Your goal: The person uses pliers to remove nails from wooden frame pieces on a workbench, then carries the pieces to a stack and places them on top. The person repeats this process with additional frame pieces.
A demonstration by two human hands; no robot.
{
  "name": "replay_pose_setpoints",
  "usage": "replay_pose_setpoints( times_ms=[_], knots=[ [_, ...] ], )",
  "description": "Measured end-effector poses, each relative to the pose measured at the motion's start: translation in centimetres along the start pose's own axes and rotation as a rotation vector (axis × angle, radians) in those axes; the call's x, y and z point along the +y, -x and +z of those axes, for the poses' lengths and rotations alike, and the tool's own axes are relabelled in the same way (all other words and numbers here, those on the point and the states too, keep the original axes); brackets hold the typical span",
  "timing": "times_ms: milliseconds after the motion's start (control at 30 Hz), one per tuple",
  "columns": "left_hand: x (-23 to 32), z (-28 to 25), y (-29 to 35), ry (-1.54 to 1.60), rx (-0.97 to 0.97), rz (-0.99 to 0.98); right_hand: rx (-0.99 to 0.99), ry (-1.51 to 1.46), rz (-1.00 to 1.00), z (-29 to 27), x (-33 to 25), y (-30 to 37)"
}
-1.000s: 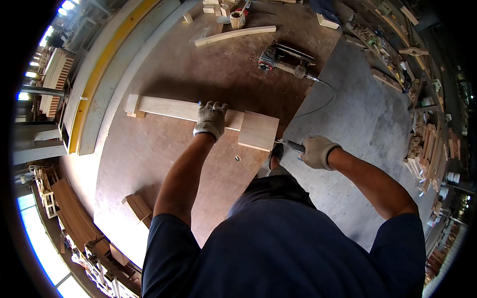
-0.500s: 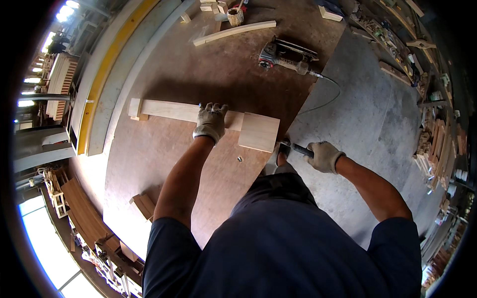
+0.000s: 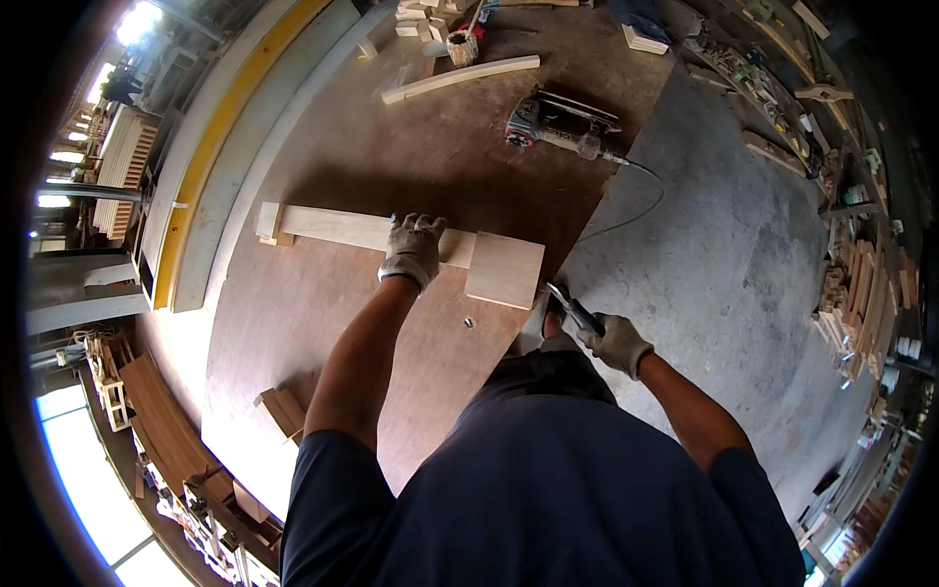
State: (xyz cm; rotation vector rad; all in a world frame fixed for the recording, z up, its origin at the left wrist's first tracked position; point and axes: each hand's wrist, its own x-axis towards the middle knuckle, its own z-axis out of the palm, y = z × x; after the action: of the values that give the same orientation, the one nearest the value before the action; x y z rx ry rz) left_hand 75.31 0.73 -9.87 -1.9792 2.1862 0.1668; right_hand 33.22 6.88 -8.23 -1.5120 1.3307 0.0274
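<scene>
My left hand (image 3: pixel 412 250), in a pale work glove, is closed over a long light wooden board (image 3: pixel 333 227) lying on the brown worktable. The board's right end meets a square wooden piece (image 3: pixel 505 270), and a small wooden block (image 3: pixel 270 223) sits at its left end. My right hand (image 3: pixel 618 345), also gloved, is wrapped round the dark handle of a hammer (image 3: pixel 587 318). The hammer's metal head is near the lower right corner of the square piece, apart from it, and its exact shape is hard to make out.
A corded or hosed power tool (image 3: pixel 562 122) lies beyond the board. Behind it are a curved wooden strip (image 3: pixel 460 78), a small pot (image 3: pixel 463 47) and offcuts. A yellow-striped beam (image 3: pixel 210 137) runs along the left. A wooden block (image 3: pixel 284 411) rests beside my left forearm.
My right hand has moved left and nearer to me, tilting the hammer so that its head points up and left. My left hand keeps its hold on the board.
</scene>
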Motion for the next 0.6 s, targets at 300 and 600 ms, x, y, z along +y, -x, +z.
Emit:
replay_pose_setpoints(
  times_ms=[300, 600],
  knots=[
    [0.1, -0.1, -0.1, 0.002, 0.0, -0.002, -0.174, 0.541, 0.084, -5.7, -8.1, 0.4],
    [0.6, 0.2, -0.1, 0.01, 0.017, -0.017, -0.251, 0.807, 0.165, -6.6, -12.2, 0.0]
  ],
)
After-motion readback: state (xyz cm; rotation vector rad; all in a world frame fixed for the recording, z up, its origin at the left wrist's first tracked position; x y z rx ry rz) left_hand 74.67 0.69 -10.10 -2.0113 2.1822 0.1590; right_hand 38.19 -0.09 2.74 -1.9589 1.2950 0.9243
